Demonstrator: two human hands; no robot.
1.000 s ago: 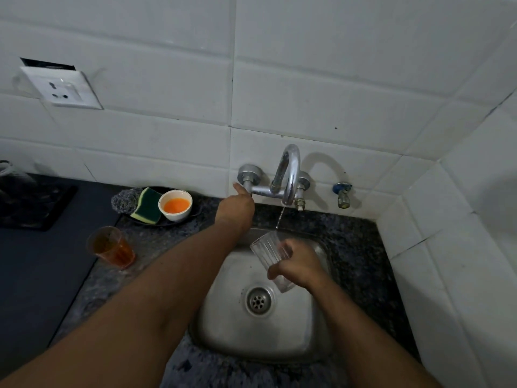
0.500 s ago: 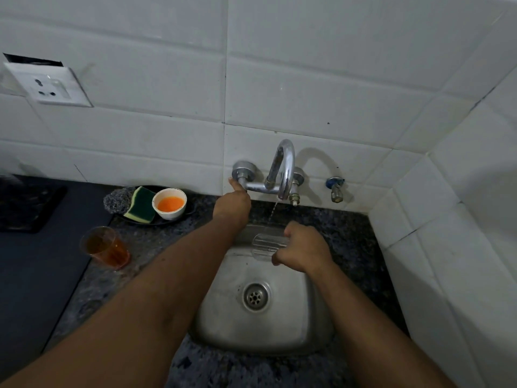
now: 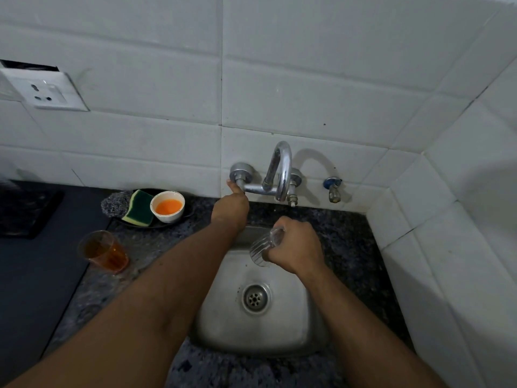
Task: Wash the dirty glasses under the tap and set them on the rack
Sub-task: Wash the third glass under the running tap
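Forearms fill the near edge, both reaching out over the sink (image 3: 223, 326), whose drain sits at centre. Just beyond the drain, at about one o'clock from it, the right hand (image 3: 293, 247) has its fingers curled round a clear ribbed glass (image 3: 261, 247). A second ago that glass stood mouth-up under a thin stream; half a second ago it lay sideways; now its mouth points down toward the basin, at seven o'clock from the hand, and no water shows at the spout. I judge the rinse water is being tipped out, so this glass is close to ready for the rack, which is not in view.

At eleven o'clock from the glass, the left hand (image 3: 230, 210) stays on the left valve of the tap (image 3: 279, 175), fingertips pinching the handle, likely having closed it.

Out at nine o'clock on the counter (image 3: 349, 236) a second glass (image 3: 103, 254) stands upright with amber liquid, unwashed. Beyond it a plate holds a sponge (image 3: 138, 210) and a white bowl (image 3: 167, 206) of orange liquid.
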